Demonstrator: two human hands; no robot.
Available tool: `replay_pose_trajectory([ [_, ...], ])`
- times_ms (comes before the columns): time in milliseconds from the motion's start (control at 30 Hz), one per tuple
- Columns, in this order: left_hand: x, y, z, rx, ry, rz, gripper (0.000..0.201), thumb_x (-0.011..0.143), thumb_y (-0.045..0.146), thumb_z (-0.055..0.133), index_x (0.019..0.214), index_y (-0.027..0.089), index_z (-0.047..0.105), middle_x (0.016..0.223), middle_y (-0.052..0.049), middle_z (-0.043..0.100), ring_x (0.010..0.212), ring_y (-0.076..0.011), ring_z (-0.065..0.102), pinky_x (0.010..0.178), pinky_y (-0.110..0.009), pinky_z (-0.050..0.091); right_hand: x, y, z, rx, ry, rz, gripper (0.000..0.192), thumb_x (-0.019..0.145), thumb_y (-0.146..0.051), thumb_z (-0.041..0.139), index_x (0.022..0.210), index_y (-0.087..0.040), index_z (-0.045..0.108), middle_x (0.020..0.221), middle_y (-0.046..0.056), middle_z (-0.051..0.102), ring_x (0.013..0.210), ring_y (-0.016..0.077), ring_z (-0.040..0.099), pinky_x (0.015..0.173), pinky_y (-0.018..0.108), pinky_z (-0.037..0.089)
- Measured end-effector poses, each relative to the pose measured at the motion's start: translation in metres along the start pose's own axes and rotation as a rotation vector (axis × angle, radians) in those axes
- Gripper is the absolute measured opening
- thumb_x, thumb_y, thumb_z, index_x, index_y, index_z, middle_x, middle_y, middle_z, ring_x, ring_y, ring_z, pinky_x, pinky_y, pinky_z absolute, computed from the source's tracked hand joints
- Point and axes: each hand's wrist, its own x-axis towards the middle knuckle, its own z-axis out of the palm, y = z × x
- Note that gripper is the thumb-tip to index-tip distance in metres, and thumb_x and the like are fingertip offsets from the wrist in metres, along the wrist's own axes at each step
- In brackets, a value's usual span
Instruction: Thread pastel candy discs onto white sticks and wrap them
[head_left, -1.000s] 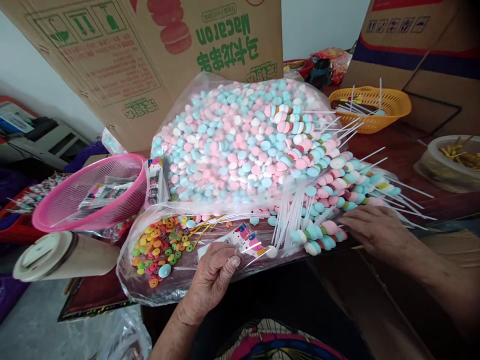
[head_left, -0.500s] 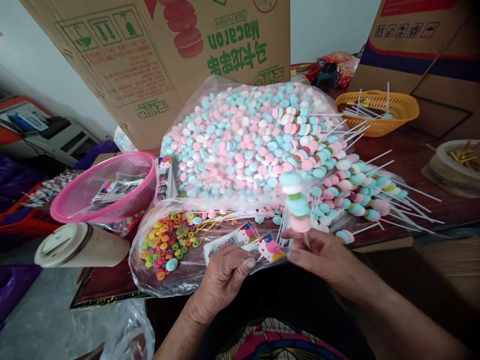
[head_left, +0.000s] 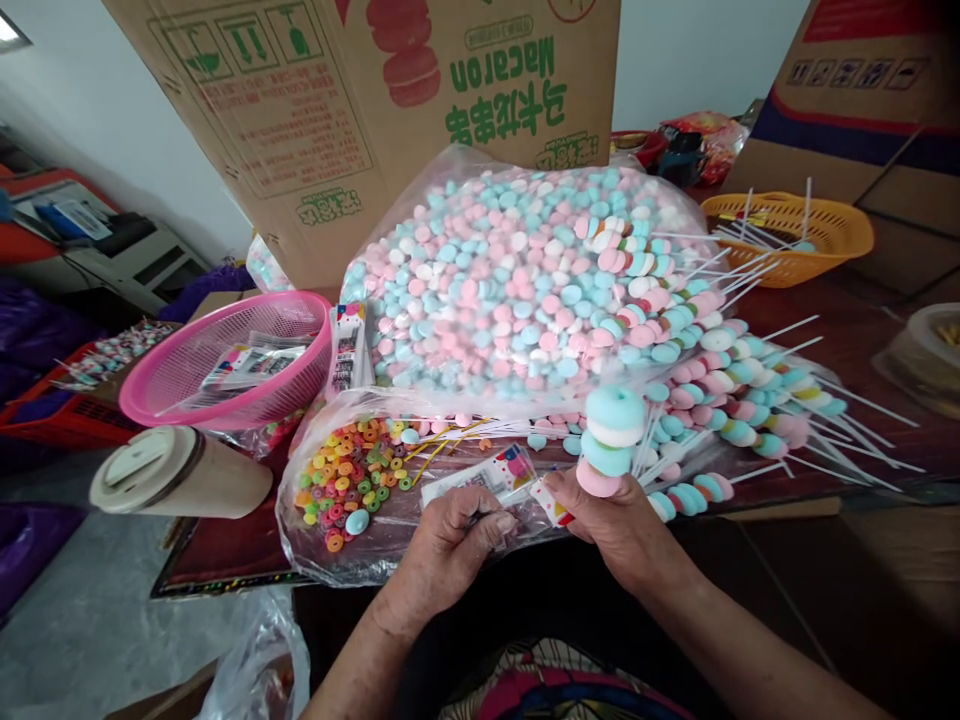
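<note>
In my right hand point(head_left: 626, 535) is a marshmallow skewer point(head_left: 611, 430) of blue, white and pink pieces, standing nearly upright above the fingers. The right thumb also presses on the dotted, colourful end of a small clear plastic bag point(head_left: 551, 502). My left hand point(head_left: 450, 545) is closed in a pinch on the other end of this bag, just left of the right hand; its fingertips partly hide the plastic. Behind the hands lies a flat printed bag point(head_left: 480, 476). Another marshmallow skewer point(head_left: 690, 495) rests just right of my right hand.
A big clear sack of marshmallows point(head_left: 480, 280) fills the middle, with finished skewers point(head_left: 739, 400) piled at its right. Ring candies point(head_left: 352, 480) lie on plastic at left, near a cup point(head_left: 180, 475) and a pink basket point(head_left: 150, 390). A yellow basket point(head_left: 832, 255) stands back right.
The right thumb has come down onto the bag's printed end, while the skewer looks lower relative to the pile behind it. My left hand keeps its pinch. The whole view has shifted slightly.
</note>
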Motion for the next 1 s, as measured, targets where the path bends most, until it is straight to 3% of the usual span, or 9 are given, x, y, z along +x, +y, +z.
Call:
replay_pose_trajectory([
  [133, 0.0, 0.007, -0.007, 0.31, 0.033, 0.005, 0.03, 0.09, 0.033, 0.041, 0.073, 0.017, 0.06, 0.071, -0.004, 0.061, 0.07, -0.0169, 0.054, 0.07, -0.03, 0.043, 0.003, 0.008, 0.0, -0.075, 0.034, -0.094, 0.037, 0.067, -0.051, 0.068, 0.057, -0.018, 0.053, 0.059, -0.001, 0.052, 0.06, 0.0135, 0.046, 0.057, 0.028, 0.041],
  [200, -0.002, 0.011, -0.003, 0.273, 0.088, -0.011, 0.024, 0.089, 0.033, 0.044, 0.093, 0.018, 0.062, 0.089, -0.007, 0.066, 0.084, -0.0199, 0.057, 0.077, -0.033, 0.045, 0.003, 0.009, 0.002, -0.09, 0.047, -0.113, 0.037, 0.068, -0.051, 0.066, 0.057, -0.018, 0.054, 0.059, -0.001, 0.052, 0.061, 0.0135, 0.046, 0.057, 0.027, 0.041],
  [267, -0.003, 0.012, 0.005, 0.087, 0.103, -0.055, 0.025, 0.087, 0.034, 0.049, 0.102, 0.018, 0.06, 0.09, -0.006, 0.066, 0.081, -0.0179, 0.058, 0.071, -0.029, 0.047, 0.003, 0.008, 0.004, -0.094, 0.044, -0.098, 0.036, 0.07, -0.051, 0.065, 0.058, -0.018, 0.055, 0.058, 0.0, 0.052, 0.06, 0.0137, 0.046, 0.056, 0.027, 0.041],
  [367, -0.004, 0.009, 0.015, -0.124, 0.144, -0.157, 0.023, 0.085, 0.036, 0.054, 0.078, 0.015, 0.059, 0.063, 0.0, 0.059, 0.058, -0.0109, 0.051, 0.054, -0.021, 0.041, 0.002, 0.004, 0.007, -0.09, 0.042, -0.08, 0.036, 0.07, -0.051, 0.064, 0.06, -0.018, 0.056, 0.058, 0.0, 0.052, 0.059, 0.0135, 0.046, 0.055, 0.027, 0.041],
  [500, -0.004, 0.004, 0.014, 0.007, 0.26, -0.043, 0.024, 0.086, 0.031, 0.052, 0.068, 0.016, 0.058, 0.06, 0.001, 0.058, 0.057, -0.0099, 0.049, 0.056, -0.021, 0.041, 0.004, -0.001, 0.003, -0.137, 0.013, -0.052, 0.038, 0.072, -0.052, 0.063, 0.057, -0.018, 0.054, 0.057, -0.001, 0.049, 0.057, 0.0118, 0.044, 0.055, 0.026, 0.04],
  [600, -0.007, 0.0, 0.006, 0.089, 0.354, 0.051, 0.023, 0.087, 0.029, 0.049, 0.07, 0.017, 0.058, 0.059, 0.002, 0.056, 0.055, -0.01, 0.049, 0.055, -0.021, 0.041, 0.005, -0.01, -0.016, -0.217, -0.034, -0.097, 0.036, 0.073, -0.05, 0.062, 0.059, -0.018, 0.055, 0.054, -0.003, 0.045, 0.052, 0.0098, 0.04, 0.05, 0.024, 0.036],
  [733, -0.013, -0.008, -0.005, 0.078, 0.431, 0.149, 0.018, 0.087, 0.025, 0.049, 0.073, 0.018, 0.057, 0.063, 0.001, 0.057, 0.059, -0.0107, 0.052, 0.058, -0.022, 0.043, -0.001, -0.027, -0.057, -0.45, -0.036, -0.247, 0.023, 0.074, -0.042, 0.062, 0.071, -0.019, 0.062, 0.063, -0.002, 0.054, 0.056, 0.011, 0.046, 0.049, 0.022, 0.037],
  [867, -0.016, -0.012, -0.014, 0.072, 0.42, 0.21, 0.016, 0.088, 0.021, 0.047, 0.074, 0.018, 0.056, 0.066, 0.0, 0.056, 0.062, -0.0113, 0.052, 0.062, -0.023, 0.043, -0.008, -0.031, -0.09, -0.698, -0.023, -0.477, 0.018, 0.082, -0.037, 0.055, 0.082, -0.023, 0.066, 0.076, 0.001, 0.063, 0.067, 0.0142, 0.057, 0.059, 0.024, 0.046],
  [1000, -0.015, -0.009, -0.021, 0.081, 0.39, 0.267, 0.017, 0.089, 0.022, 0.045, 0.077, 0.018, 0.057, 0.07, -0.003, 0.059, 0.069, -0.0141, 0.055, 0.068, -0.028, 0.045, -0.009, -0.027, -0.101, -0.85, 0.05, -0.697, 0.013, 0.084, -0.03, 0.055, 0.09, -0.026, 0.066, 0.083, 0.001, 0.066, 0.073, 0.0154, 0.061, 0.064, 0.025, 0.05],
])
